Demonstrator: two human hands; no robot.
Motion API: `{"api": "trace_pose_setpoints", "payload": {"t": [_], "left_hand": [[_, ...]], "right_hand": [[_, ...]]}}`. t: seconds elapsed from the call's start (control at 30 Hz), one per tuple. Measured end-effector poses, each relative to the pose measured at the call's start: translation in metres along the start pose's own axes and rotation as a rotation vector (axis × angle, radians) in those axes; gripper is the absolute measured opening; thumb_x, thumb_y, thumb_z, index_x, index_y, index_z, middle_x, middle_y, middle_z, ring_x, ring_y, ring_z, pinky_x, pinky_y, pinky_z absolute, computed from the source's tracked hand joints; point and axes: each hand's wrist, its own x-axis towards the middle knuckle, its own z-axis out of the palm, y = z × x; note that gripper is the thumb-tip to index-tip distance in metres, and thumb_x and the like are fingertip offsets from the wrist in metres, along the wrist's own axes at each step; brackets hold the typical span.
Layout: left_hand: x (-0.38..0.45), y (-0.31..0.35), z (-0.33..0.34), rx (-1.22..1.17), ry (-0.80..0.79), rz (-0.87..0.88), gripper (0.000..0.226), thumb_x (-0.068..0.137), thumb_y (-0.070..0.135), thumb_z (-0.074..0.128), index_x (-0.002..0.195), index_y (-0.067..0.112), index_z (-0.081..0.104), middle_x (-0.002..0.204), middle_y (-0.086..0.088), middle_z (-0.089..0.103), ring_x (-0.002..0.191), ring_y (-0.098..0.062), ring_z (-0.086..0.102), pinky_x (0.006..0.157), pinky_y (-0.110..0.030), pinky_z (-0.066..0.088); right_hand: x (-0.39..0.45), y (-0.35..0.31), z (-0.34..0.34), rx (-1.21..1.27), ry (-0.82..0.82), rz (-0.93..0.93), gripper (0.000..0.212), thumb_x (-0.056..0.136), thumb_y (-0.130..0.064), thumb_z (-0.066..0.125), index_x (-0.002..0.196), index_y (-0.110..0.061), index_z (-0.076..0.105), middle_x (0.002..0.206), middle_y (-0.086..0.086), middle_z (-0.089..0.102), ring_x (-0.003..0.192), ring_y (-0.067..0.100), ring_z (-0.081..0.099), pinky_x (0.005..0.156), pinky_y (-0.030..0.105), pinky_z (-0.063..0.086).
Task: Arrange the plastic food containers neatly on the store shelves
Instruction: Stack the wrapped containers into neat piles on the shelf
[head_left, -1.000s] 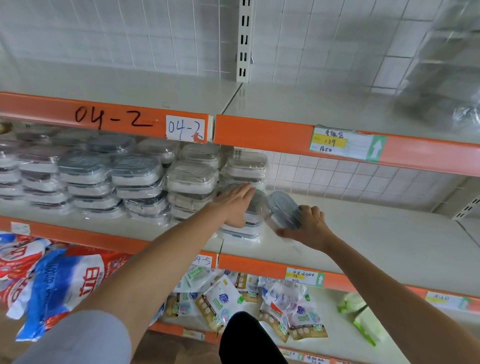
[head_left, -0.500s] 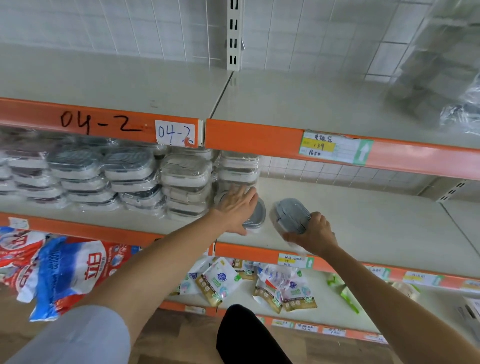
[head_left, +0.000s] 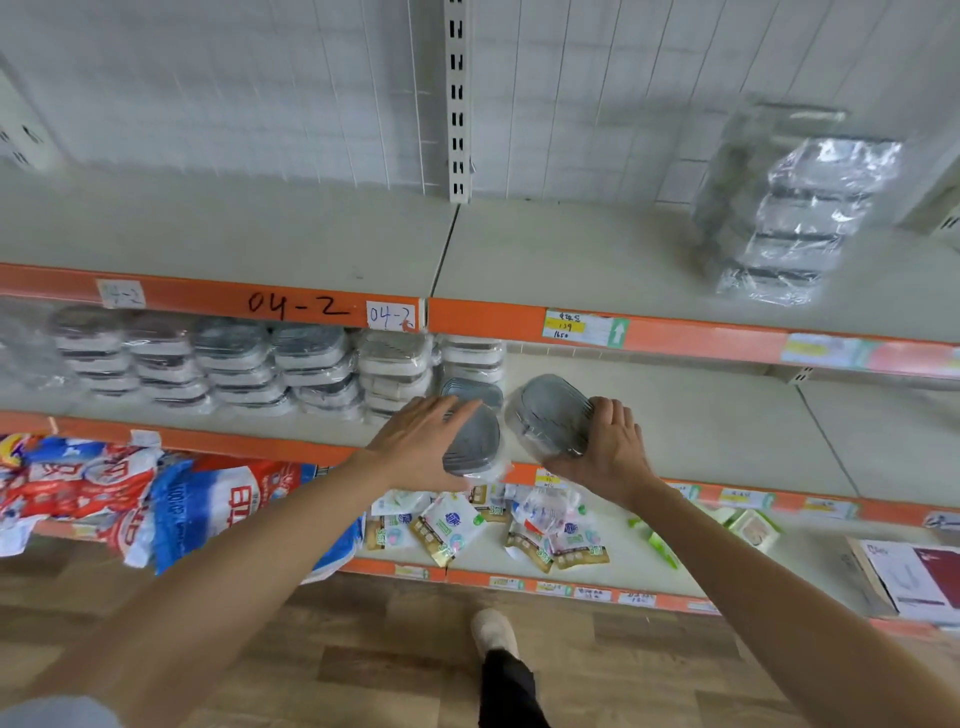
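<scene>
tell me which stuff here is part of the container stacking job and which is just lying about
Part of the job:
grey-lidded container gripped by the right hand
container under the flat left hand
wrapped container stacks on the middle shelf

Just lying about:
sachets
blue and red bags
wrapped pile on the top shelf

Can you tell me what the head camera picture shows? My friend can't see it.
A person's left hand rests flat on a grey-lidded container at the middle shelf edge, while the right hand grips a tilted wrapped container beside it. Stacks of wrapped containers fill the shelf to the left.
</scene>
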Motion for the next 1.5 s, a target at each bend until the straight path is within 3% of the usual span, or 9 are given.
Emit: {"api": "trace_pose_setpoints", "payload": {"t": [0.2, 0.37, 0.63, 0.97, 1.13, 1.2, 1.27, 1.33, 1.5], "left_hand": [[-0.015, 0.008, -0.060, -0.015, 0.346, -0.067, 0.105, 0.067, 0.067, 0.067, 0.149, 0.019, 0.023, 0.137, -0.007, 0.035, 0.123, -0.026, 0.037, 0.104, -0.040, 0.028], [0.016, 0.009, -0.096, -0.155, 0.508, -0.244, 0.099, 0.066, 0.058, 0.074, 0.144, 0.017, 0.028, 0.136, -0.003, 0.040, 0.122, -0.024, 0.039, 0.100, -0.039, 0.031], [0.126, -0.007, -0.126, -0.080, 0.346, -0.358, 0.084, 0.062, 0.072, 0.068, 0.120, 0.017, 0.040, 0.125, -0.003, 0.052, 0.110, -0.025, 0.048, 0.088, -0.038, 0.038], [0.177, -0.039, -0.132, -0.236, 0.066, -0.441, 0.100, 0.070, 0.046, 0.077, 0.148, 0.036, 0.015, 0.151, -0.005, 0.011, 0.139, -0.028, 0.010, 0.112, -0.047, 0.023], [0.184, -0.060, -0.138, -0.315, 0.017, -0.487, 0.098, 0.075, 0.037, 0.076, 0.148, 0.044, 0.010, 0.146, -0.005, 0.012, 0.136, -0.028, 0.011, 0.111, -0.043, 0.026], [0.194, -0.067, -0.140, -0.338, 0.017, -0.490, 0.098, 0.076, 0.036, 0.076, 0.148, 0.042, 0.010, 0.143, -0.007, 0.014, 0.134, -0.030, 0.012, 0.107, -0.042, 0.030], [0.205, -0.073, -0.140, -0.341, 0.015, -0.482, 0.098, 0.076, 0.036, 0.075, 0.149, 0.041, 0.010, 0.142, -0.008, 0.014, 0.133, -0.031, 0.012, 0.106, -0.042, 0.031], [0.215, -0.080, -0.141, -0.332, 0.003, -0.466, 0.097, 0.077, 0.038, 0.075, 0.149, 0.041, 0.009, 0.142, -0.008, 0.014, 0.133, -0.031, 0.012, 0.109, -0.043, 0.028], [0.226, -0.092, -0.144, -0.395, 0.074, -0.436, 0.095, 0.072, 0.039, 0.078, 0.147, 0.038, 0.020, 0.131, -0.008, 0.023, 0.128, -0.030, 0.018, 0.107, -0.039, 0.028]], "right_hand": [[0.001, -0.023, -0.049, 0.129, 0.327, -0.130, 0.095, 0.053, -0.052, 0.075, 0.124, 0.002, 0.043, 0.112, 0.015, 0.048, 0.104, 0.033, 0.044, 0.089, 0.044, 0.037], [0.040, -0.028, -0.085, 0.086, 0.342, -0.096, 0.097, 0.061, -0.034, 0.082, 0.138, -0.003, 0.034, 0.128, 0.017, 0.037, 0.116, 0.036, 0.037, 0.099, 0.043, 0.030], [0.141, -0.001, -0.122, -0.043, 0.085, -0.012, 0.071, 0.073, -0.063, 0.064, 0.135, -0.035, 0.042, 0.132, 0.011, 0.036, 0.122, 0.033, 0.035, 0.105, 0.039, 0.026], [0.232, 0.022, -0.128, -0.208, -0.013, -0.154, 0.076, 0.082, -0.059, 0.056, 0.142, -0.021, 0.029, 0.143, 0.014, 0.025, 0.131, 0.032, 0.026, 0.107, 0.041, 0.025], [0.252, 0.011, -0.143, -0.445, -0.086, -0.162, 0.076, 0.086, -0.066, 0.040, 0.139, -0.012, 0.035, 0.140, 0.006, 0.034, 0.126, 0.029, 0.034, 0.096, 0.040, 0.037], [0.258, -0.002, -0.159, -0.406, -0.141, -0.124, 0.064, 0.090, -0.060, 0.036, 0.125, -0.008, 0.051, 0.125, 0.008, 0.048, 0.114, 0.029, 0.051, 0.084, 0.034, 0.042], [0.262, -0.012, -0.176, -0.231, -0.256, -0.102, 0.041, 0.096, -0.039, 0.035, 0.090, -0.005, 0.058, 0.097, 0.013, 0.064, 0.076, 0.023, 0.069, 0.060, 0.023, 0.043], [0.263, -0.018, -0.186, -0.131, -0.359, -0.115, 0.022, 0.093, -0.015, 0.040, 0.080, -0.008, 0.057, 0.087, 0.016, 0.070, 0.050, 0.014, 0.064, 0.050, 0.021, 0.043], [0.263, -0.011, -0.177, -0.300, -0.319, -0.282, 0.043, 0.086, -0.015, 0.058, 0.126, -0.027, 0.055, 0.120, 0.010, 0.048, 0.109, 0.028, 0.050, 0.095, 0.034, 0.042]]}}
